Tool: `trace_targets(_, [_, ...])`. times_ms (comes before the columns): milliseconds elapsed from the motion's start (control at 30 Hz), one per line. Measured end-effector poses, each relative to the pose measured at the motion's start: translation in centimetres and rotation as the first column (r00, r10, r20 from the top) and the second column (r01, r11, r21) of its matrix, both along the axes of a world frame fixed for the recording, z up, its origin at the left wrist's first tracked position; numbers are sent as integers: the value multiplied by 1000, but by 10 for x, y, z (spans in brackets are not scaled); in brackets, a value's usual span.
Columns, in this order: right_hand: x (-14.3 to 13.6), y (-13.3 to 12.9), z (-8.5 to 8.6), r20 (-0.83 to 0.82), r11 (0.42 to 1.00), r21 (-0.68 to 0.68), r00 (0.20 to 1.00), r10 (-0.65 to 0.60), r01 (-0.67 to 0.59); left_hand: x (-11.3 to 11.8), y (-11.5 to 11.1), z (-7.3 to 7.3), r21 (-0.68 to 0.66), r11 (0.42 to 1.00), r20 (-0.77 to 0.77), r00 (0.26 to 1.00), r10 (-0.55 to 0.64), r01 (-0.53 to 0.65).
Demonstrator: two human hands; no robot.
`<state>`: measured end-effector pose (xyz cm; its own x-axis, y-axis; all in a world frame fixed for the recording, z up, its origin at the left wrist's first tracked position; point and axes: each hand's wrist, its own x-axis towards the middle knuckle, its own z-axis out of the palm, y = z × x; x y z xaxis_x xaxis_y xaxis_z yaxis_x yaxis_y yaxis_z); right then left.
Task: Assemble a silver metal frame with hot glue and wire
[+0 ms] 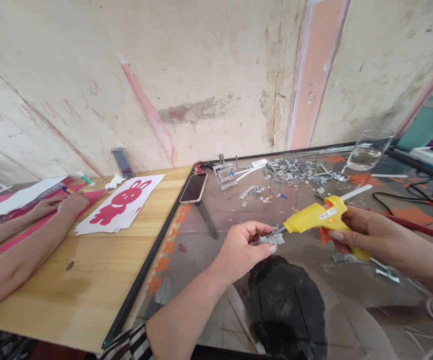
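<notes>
Between the thumb and fingers of my left hand (247, 246) is a small ribbed grey metal piece (276, 239), held above the glass tabletop. My right hand (362, 232) is wrapped round the handle of a yellow hot glue gun (314, 218), whose small light glows orange. The gun's nozzle (279, 230) points left and is at the grey piece; whether it touches is hard to make out. A white glue stick (356, 193) sticks out of the gun's back end. Farther back lies a heap of grey metal pieces (291, 171).
A phone (194, 187) lies at the glass table's left edge. At the back right stands a glass of water (370, 150), near black cables (419, 187) and red-handled pliers (422, 227). On the wooden table, another person's hands (72, 202) rest near paper with a red rabbit (122, 200).
</notes>
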<state>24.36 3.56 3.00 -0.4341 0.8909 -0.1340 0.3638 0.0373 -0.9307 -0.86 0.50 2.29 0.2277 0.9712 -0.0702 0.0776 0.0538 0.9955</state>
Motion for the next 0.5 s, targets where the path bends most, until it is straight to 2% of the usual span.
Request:
trace_targets(233, [1,3,-3,-9,1000,0,1000,20,-20,0,1,-1,4,1000,14,1000,-1,1])
trace_targets(500, [-1,1,2,39,999,27,999,32,-33,0,2,-4,7,1000,14,1000,19,-20])
